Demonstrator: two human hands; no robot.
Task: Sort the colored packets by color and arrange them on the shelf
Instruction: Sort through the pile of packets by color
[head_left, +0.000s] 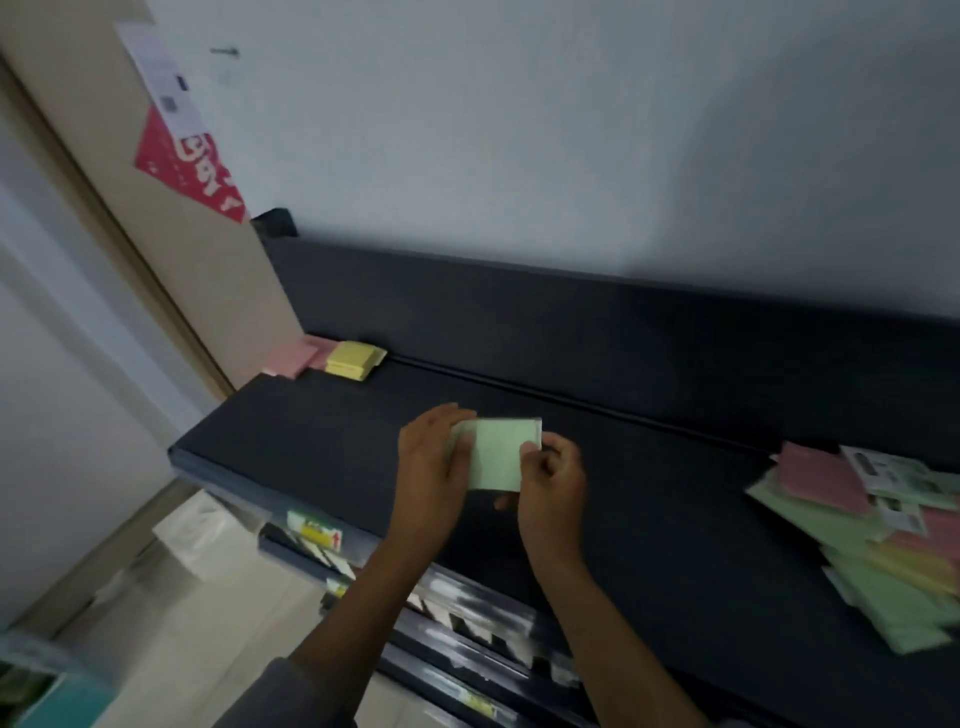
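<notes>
A light green packet (497, 453) is held between both hands over the middle of the dark shelf (322, 415). My left hand (431, 467) grips its left edge, and my right hand (551, 475) pinches its right edge with curled fingers. At the shelf's far left lie a pink stack (292, 357) and a yellow stack (354, 359), side by side. On the right of the shelf sits a mixed heap of green, pink and yellow packets (878, 530).
A cardboard box (171, 249) with a red label leans at the shelf's left end. The shelf's dark back panel (571, 322) rises against a white wall. Lower shelves with price tags (317, 530) run below the front edge.
</notes>
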